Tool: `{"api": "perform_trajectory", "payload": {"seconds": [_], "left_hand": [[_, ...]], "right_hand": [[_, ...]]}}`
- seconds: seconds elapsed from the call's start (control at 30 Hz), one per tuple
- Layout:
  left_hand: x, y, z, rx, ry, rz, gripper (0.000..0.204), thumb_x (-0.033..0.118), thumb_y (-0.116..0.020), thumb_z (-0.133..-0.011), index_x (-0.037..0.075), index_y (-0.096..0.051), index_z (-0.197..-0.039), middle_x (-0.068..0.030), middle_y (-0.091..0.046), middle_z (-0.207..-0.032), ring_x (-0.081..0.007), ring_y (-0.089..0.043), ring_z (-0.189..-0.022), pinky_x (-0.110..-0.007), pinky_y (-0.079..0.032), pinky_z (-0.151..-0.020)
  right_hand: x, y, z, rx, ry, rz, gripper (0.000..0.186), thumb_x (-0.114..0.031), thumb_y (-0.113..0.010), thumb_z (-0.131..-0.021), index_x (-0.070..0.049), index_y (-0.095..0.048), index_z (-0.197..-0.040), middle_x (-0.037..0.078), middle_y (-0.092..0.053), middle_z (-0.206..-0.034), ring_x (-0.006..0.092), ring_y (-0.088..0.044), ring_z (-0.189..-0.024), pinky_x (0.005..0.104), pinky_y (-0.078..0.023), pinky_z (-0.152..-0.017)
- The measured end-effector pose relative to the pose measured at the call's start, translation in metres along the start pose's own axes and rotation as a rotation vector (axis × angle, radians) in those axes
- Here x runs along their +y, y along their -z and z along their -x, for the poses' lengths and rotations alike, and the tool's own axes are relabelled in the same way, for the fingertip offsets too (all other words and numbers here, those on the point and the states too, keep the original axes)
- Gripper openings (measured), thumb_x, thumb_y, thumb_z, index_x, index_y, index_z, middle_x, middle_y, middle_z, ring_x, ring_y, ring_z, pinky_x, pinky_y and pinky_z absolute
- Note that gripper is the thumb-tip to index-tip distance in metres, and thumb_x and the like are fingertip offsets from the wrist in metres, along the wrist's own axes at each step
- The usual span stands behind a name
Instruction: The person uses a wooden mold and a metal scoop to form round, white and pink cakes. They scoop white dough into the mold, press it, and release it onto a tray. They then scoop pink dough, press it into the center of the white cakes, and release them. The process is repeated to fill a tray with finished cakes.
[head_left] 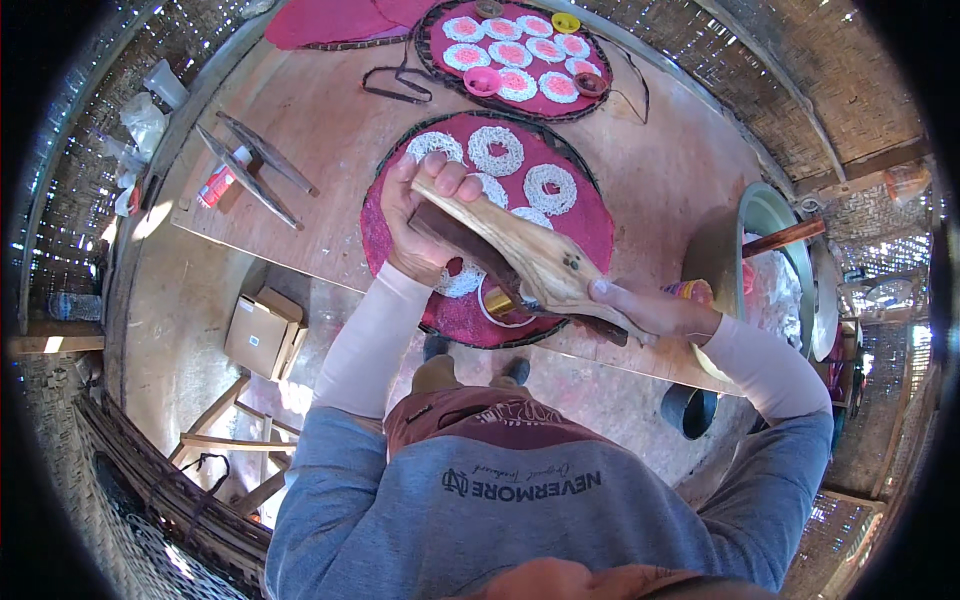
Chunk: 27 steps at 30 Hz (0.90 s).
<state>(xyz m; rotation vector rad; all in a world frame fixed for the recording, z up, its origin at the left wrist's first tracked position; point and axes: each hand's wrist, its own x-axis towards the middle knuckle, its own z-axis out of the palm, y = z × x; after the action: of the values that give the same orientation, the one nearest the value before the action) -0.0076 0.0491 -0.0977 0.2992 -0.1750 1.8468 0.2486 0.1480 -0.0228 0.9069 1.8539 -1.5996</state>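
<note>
I hold a long wooden tool, a pale upper piece (520, 240) over a dark lower one (450, 240), with both hands across a round magenta tray (620, 240). My left hand (425, 215) wraps its fingers round the upper left end; my right hand (655, 310) grips the right end. Under the tool, a gold-coloured cylinder (505, 305) shows in a white ring-shaped holder, partly hidden. White lacy rings (550, 188) lie on the tray; some are covered by the tool and left hand.
Behind stands a second tray (540, 100) with pink-centred rings and small bowls on the plywood table (260, 230). Two wooden bars (250, 170) lie at left, a green tub (720, 220) at right. Below are cardboard (255, 330), a wooden stool (220, 440) and a dark bucket (685, 410).
</note>
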Motion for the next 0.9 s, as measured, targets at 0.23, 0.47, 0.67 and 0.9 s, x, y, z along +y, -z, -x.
{"api": "perform_trajectory", "payload": {"seconds": [0.23,0.47,0.67,0.9], "left_hand": [[0.010,0.009,0.004,-0.126,0.013,-0.004,0.027,0.038,-0.039,-0.093,0.017,-0.042,-0.075,0.0035,-0.045,-0.069,-0.0160,-0.043,-0.074,-0.035,-0.037,-0.076],[0.006,0.013,0.010,0.027,0.003,-0.025,0.029,0.039,-0.040,-0.092,0.017,-0.042,-0.074,0.0044,-0.046,-0.067,-0.0160,-0.044,-0.074,-0.035,-0.037,-0.076],[-0.015,0.020,0.010,0.102,0.009,0.125,0.030,0.037,-0.042,-0.089,0.014,-0.049,-0.071,-0.0008,-0.048,-0.065,-0.0215,-0.046,-0.073,-0.034,-0.040,-0.070],[-0.011,0.028,-0.007,-0.070,0.019,0.077,0.032,0.038,-0.041,-0.089,0.016,-0.047,-0.068,0.0029,-0.046,-0.061,-0.0183,-0.046,-0.068,-0.033,-0.039,-0.069]], "right_hand": [[0.002,-0.006,-0.013,0.142,0.017,0.154,0.081,-0.075,-0.033,-0.081,0.000,-0.062,-0.074,0.005,-0.053,-0.059,0.0142,-0.052,-0.055,0.0304,-0.040,-0.049],[0.008,-0.005,-0.010,0.119,-0.008,0.152,0.083,-0.075,-0.035,-0.080,0.003,-0.062,-0.074,0.006,-0.054,-0.059,0.0162,-0.050,-0.053,0.0330,-0.040,-0.050],[-0.019,-0.001,0.020,0.236,-0.027,0.264,0.085,-0.076,-0.036,-0.079,0.003,-0.063,-0.068,0.007,-0.053,-0.056,0.0172,-0.053,-0.055,0.0326,-0.043,-0.053],[-0.026,0.006,0.022,0.322,-0.111,0.398,0.074,-0.068,-0.046,-0.081,0.003,-0.063,-0.070,0.009,-0.053,-0.052,0.0211,-0.057,-0.052,0.0369,-0.044,-0.052]]}}
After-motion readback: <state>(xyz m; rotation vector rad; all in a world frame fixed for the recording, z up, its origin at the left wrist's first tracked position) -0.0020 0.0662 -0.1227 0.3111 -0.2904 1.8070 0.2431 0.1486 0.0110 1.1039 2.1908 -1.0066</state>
